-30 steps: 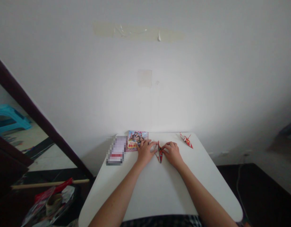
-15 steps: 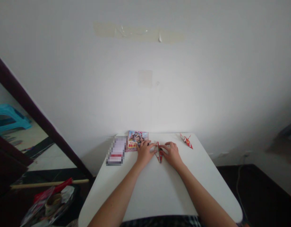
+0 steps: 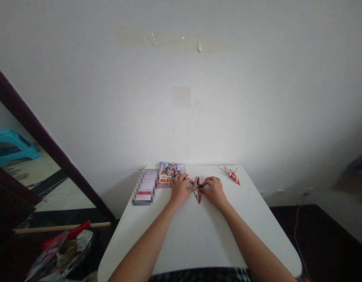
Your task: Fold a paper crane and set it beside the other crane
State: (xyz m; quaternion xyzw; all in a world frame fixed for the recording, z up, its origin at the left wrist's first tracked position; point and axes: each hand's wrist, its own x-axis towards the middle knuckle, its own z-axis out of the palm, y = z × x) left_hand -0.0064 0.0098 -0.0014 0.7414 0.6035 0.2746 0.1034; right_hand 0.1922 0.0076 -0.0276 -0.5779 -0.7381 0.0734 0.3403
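Observation:
Between my hands a small folded paper (image 3: 199, 195), red, white and dark, lies on the white table (image 3: 198, 239) as a narrow diamond with its tip toward me. My left hand (image 3: 180, 189) pinches its left edge, fingers bent, the wrist near a printed flyer. My right hand (image 3: 214, 189) pinches the right edge with thumb and forefinger. The fingertips cover part of the paper's sides. At the back right of the table rests a folded paper crane (image 3: 233, 176) in red and white, apart from both hands.
A colourful printed flyer (image 3: 169, 170) lies at the back left, partly under my left hand. Beside it is a blurred-out phone-like object (image 3: 145, 188). The wall (image 3: 181, 133) stands behind the table. A bag of rubbish (image 3: 66, 254) sits on the floor at left.
The folded paper has opened a little wider between my fingers, showing more of its left flap. Both hands stay in almost the same place.

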